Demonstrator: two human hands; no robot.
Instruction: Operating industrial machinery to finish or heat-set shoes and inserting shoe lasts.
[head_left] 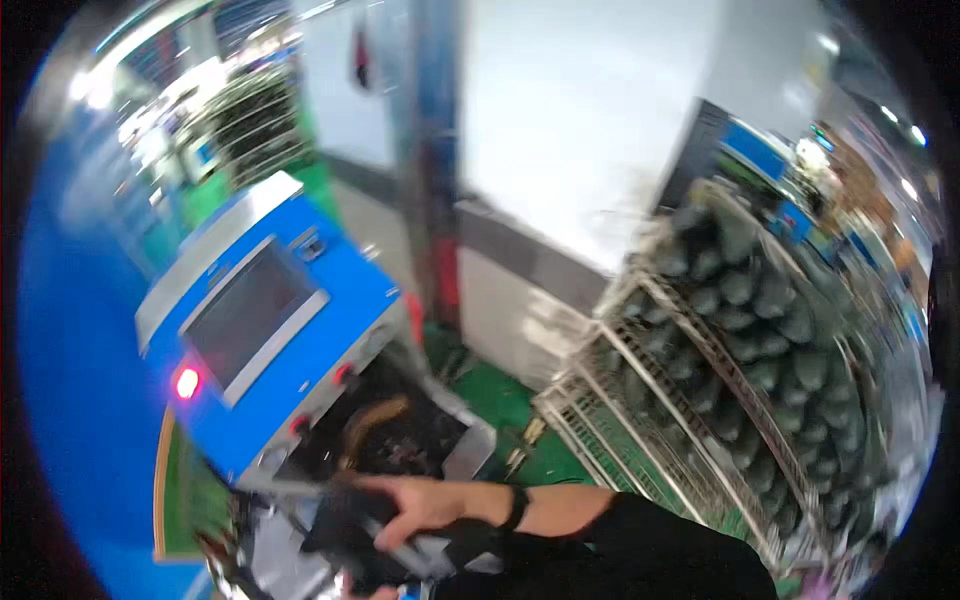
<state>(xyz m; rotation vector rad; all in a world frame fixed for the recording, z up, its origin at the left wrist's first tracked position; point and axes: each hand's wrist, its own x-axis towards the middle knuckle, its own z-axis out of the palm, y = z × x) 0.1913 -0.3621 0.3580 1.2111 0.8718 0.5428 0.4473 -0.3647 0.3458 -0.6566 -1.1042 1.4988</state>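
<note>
My right hand (425, 505), with a black band at the wrist, reaches in from the right. Its thumb and fingers close round a dark, soft-looking item (345, 525), too blurred to name. At the lower edge only a sliver of my left hand (372, 592) shows, close under that dark item; its fingers are mostly hidden. Just beyond the hands stands a blue machine (345, 275) with a dark screen (250, 315), a lit red lamp (187, 382) and red knobs. A curved brown part (375, 425) sits in its dark working area.
On the right, a metal rack (640, 390) carries many dark grey, rounded, shoe-like pieces (740, 320). A white wall (580, 120) and a blue post (430, 150) rise behind. Green floor (500, 405) shows between machine and rack. Another loaded rack (255, 125) stands far left.
</note>
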